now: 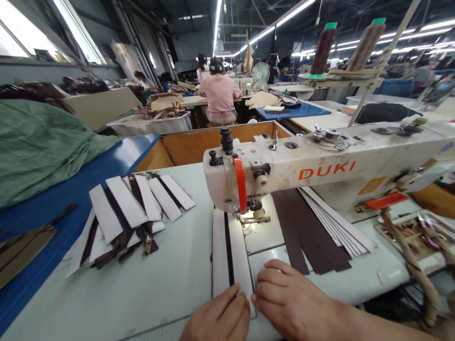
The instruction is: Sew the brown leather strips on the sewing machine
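A zipper strip [239, 251], two pale panels with a dark zipper tape between them, lies lengthwise under the needle area of the sewing machine [284, 166]. My left hand [218, 318] is closed at its near end, fingertips pressed together on the tape and pale panel. At the strip's right edge, my right hand [289, 296] has its fingers curled, with the tips touching that edge. The presser foot [256, 218] sits over the far end, lit by a small lamp. What lies beneath both palms is hidden.
Several finished-looking zipper strips [117, 208] are piled on the left of the table [177, 279]. Dark brown strips and white-backed pieces [320, 232] fan out right of the needle. A tray of small tools [423, 232] stands far right. A person in pink [219, 92] sits ahead.
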Tool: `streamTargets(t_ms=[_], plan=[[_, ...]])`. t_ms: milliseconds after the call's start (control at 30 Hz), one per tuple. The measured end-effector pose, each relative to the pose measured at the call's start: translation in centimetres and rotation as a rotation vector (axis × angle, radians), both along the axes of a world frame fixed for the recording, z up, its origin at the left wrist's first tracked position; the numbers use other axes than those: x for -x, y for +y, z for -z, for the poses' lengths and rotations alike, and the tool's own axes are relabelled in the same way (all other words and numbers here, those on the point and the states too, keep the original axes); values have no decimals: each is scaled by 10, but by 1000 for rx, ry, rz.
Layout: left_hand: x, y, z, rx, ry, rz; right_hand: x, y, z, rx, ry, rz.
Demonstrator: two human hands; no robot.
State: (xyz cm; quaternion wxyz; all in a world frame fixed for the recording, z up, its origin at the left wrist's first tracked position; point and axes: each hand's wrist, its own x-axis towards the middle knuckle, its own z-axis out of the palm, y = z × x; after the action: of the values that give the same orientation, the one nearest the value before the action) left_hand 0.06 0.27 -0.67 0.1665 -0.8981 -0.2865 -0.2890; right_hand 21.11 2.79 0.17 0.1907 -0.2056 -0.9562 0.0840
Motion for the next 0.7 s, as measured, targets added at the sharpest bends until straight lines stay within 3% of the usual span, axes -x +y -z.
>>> streamTargets(t_ms=[500, 700], plan=[[6, 66, 2, 12, 58, -25, 12, 58, -3, -35, -52, 178], [10, 93, 2, 5, 61, -30, 23, 74, 7, -79, -4, 315]])
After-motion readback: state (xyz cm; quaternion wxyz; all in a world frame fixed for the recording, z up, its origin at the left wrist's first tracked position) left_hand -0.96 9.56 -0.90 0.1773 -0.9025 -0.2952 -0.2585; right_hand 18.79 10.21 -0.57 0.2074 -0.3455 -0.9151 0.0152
